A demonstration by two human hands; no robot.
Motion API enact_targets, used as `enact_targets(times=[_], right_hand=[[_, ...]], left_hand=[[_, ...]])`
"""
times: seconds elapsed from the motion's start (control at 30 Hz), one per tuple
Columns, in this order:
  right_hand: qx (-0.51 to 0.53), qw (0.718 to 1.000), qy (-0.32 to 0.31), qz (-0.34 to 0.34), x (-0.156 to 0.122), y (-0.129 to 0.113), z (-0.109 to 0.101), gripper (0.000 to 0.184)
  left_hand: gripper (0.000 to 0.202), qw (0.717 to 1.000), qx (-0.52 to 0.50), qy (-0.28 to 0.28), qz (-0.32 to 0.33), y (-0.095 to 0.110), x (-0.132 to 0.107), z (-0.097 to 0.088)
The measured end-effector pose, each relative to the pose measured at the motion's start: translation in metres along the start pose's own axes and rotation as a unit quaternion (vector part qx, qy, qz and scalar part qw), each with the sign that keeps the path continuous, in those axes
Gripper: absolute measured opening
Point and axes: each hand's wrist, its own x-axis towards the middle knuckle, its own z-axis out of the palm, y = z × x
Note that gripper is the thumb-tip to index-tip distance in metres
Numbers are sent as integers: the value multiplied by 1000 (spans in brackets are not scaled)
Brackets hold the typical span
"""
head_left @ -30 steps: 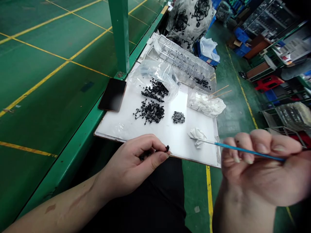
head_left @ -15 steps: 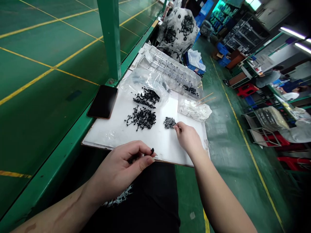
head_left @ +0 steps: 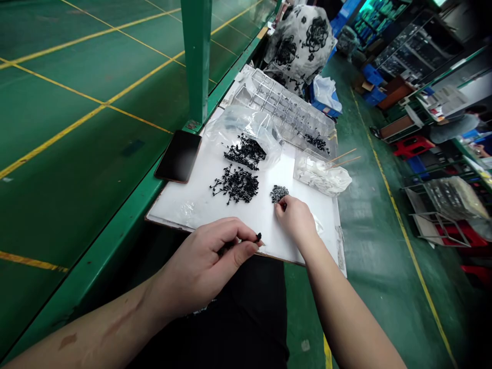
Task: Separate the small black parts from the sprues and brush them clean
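Note:
My left hand (head_left: 219,256) is closed, pinching a small black plastic part (head_left: 259,237) between thumb and forefinger above the near edge of the white board (head_left: 184,207). My right hand (head_left: 295,218) has its fingertips together at the near side of a small heap of grey ring-like pieces (head_left: 279,193); whatever sits in the fingertips is too small to make out. Left of that heap lies a pile of black branched plastic parts (head_left: 236,184). More such parts (head_left: 246,152) lie in the mouth of a clear plastic bag (head_left: 249,123) behind it.
A dark phone (head_left: 179,156) lies at the board's left edge by a green post (head_left: 196,61). Behind stands a clear divided tray (head_left: 284,105). At right is a clear box (head_left: 307,174) with white material and thin sticks. A person in patterned cloth (head_left: 303,46) sits beyond.
The view has shifted, so the scene sits farther right. My right hand has moved slightly toward the near side of the grey heap. My left hand keeps its pinch on the black part.

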Motion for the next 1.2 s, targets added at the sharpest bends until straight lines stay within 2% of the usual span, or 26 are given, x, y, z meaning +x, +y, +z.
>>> enact_targets(times=[0.1, 0.17, 0.3, 0.37, 0.43, 0.47, 0.53, 0.77, 0.93, 1.03, 1.2], right_hand=[[21, 999, 23, -5, -7, 3, -10, 15], [48, 998, 43, -8, -20, 4, -24, 13], [152, 985, 66, -39, -70, -3, -67, 30], [303, 942, 79, -118, -96, -11, -86, 18], [404, 891, 58, -198, -116, -22, -97, 5], [429, 873, 44, -228, -122, -27, -99, 10], [446, 856, 35, -257, -128, -35, -98, 18], [415, 868, 46, -269, -122, -40, -85, 21], [436, 870, -13, -228, -119, -41, -90, 15], [416, 878, -48, -233, -119, -42, -95, 10], [383, 888, -6, -255, -123, -39, -99, 12]], left_hand=[[21, 1000, 13, 1, 23, 3, 0, 0], [21, 999, 19, -1, 32, 5, -1, 0], [18, 998, 35, -8, 45, 9, -1, 1], [18, 997, 45, -16, 55, 11, 0, 1], [17, 996, 55, -25, 66, 12, 0, 2], [17, 995, 59, -29, 72, 12, 0, 2], [17, 994, 63, -35, 78, 13, -1, 3], [18, 994, 56, -39, 90, 15, -5, 5], [17, 992, 45, -49, 106, 12, -6, 3], [19, 992, 50, -30, 116, 9, -5, 3], [11, 994, 57, -21, 93, 6, -1, 5]])
